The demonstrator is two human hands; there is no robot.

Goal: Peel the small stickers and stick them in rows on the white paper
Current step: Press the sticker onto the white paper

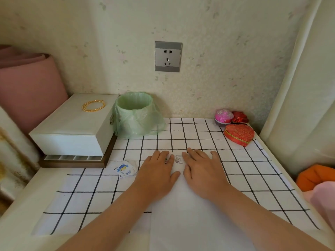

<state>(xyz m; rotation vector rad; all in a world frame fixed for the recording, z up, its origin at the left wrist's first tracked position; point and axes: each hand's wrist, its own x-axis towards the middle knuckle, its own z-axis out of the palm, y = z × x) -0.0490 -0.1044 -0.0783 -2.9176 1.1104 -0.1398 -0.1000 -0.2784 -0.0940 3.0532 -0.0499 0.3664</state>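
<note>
A sheet of white paper [183, 214] lies on the checked tablecloth [101, 185], running from the near edge up to my hands. My left hand [156, 171] and my right hand [201, 169] both rest flat on its far end, fingers straight. Between them one small sticker [178, 158] with a faint drawing sits on the paper near its top edge. A small pile of stickers [124, 169], one with a blue cartoon figure, lies on the cloth just left of my left hand.
A green-lined bin [135, 113] and a white box [76, 127] with a gold bracelet [93, 105] stand at the back left. A red heart-shaped box [239, 134], a pink round box [223, 115] and a small red box [240, 117] sit at the back right.
</note>
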